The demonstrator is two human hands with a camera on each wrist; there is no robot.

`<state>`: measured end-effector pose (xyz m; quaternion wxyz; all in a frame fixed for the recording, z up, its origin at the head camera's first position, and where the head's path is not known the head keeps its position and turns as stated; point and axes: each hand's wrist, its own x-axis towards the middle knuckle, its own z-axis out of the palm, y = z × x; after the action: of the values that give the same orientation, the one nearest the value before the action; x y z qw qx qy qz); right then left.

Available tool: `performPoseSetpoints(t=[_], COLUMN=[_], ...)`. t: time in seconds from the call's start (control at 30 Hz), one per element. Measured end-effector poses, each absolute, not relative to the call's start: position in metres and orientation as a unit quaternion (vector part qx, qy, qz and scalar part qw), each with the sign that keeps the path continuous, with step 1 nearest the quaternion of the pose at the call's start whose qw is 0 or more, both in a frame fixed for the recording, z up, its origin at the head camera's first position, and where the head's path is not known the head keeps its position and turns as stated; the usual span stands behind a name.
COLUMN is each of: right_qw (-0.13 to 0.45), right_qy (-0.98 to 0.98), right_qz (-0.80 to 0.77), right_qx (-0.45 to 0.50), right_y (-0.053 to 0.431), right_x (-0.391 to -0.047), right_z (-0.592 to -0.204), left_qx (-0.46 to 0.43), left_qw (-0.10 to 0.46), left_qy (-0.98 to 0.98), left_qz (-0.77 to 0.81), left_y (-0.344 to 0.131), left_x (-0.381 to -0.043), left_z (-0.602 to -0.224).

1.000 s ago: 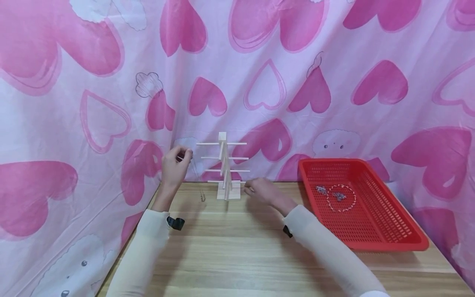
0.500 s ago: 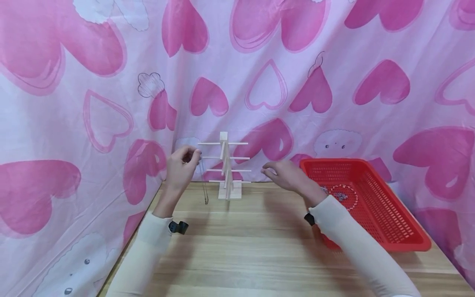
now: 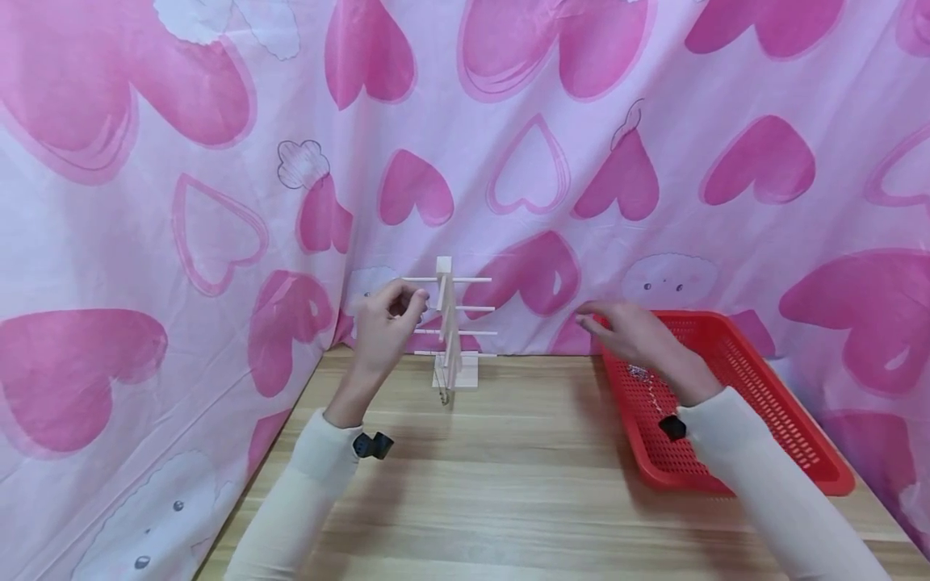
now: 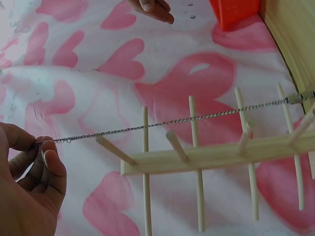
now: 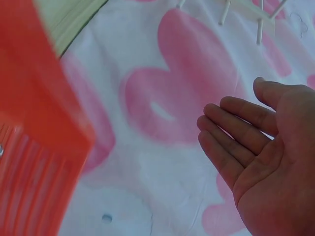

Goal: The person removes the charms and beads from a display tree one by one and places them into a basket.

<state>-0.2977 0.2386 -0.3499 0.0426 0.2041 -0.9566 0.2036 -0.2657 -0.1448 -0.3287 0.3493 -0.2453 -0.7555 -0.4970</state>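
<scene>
My left hand [image 3: 385,329] pinches one end of a thin metal chain necklace [image 4: 172,121] between thumb and fingers. The chain hangs down beside a pale wooden peg rack [image 3: 450,343], its pendant [image 3: 444,396] low, near the rack's base. Seen from the left wrist, the chain runs across the rack's pegs [image 4: 175,145]. My right hand [image 3: 643,339] holds nothing; its fingers [image 5: 236,128] are stretched out, palm showing in the right wrist view. It hovers over the left rim of a red plastic basket [image 3: 835,482], whose middle the forearm partly hides.
Inside the basket lie a silvery piece of jewellery [image 3: 639,373] and part of a beaded string [image 3: 653,397]. A pink heart-patterned cloth [image 3: 538,177] hangs right behind the rack and along the left side of the wooden table [image 3: 494,492].
My left hand has carried the necklace rightward to the rack, the pendant now in front of its base. My right hand has moved away from the rack, right to the basket.
</scene>
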Motion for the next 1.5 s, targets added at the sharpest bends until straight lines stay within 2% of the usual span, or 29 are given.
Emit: performPoseSetpoints(t=[0.2, 0.63, 0.87, 1.1, 1.3, 1.5], right_qw=[0.058, 0.035, 0.061, 0.049, 0.071, 0.038], right_qy=[-0.960, -0.975, -0.975, -0.976, -0.974, -0.976], right_qz=[0.190, 0.169, 0.154, 0.157, 0.162, 0.172], right_qx=[0.196, 0.142, 0.152, 0.139, 0.143, 0.127], right_y=[0.271, 0.350, 0.394, 0.438, 0.468, 0.485], right_x=[-0.290, -0.272, -0.262, -0.250, -0.242, -0.234], right_z=[-0.351, -0.359, -0.374, -0.393, -0.416, -0.437], left_qx=[-0.257, -0.270, -0.280, -0.291, -0.302, -0.314], left_qw=[0.351, 0.316, 0.307, 0.307, 0.299, 0.294], left_qy=[-0.749, -0.751, -0.745, -0.742, -0.742, -0.740], left_qz=[-0.500, -0.512, -0.522, -0.520, -0.519, -0.517], left_y=[-0.125, -0.099, -0.088, -0.078, -0.068, -0.053], left_x=[-0.267, -0.275, -0.278, -0.278, -0.279, -0.283], left_z=[-0.325, -0.317, -0.315, -0.315, -0.310, -0.299])
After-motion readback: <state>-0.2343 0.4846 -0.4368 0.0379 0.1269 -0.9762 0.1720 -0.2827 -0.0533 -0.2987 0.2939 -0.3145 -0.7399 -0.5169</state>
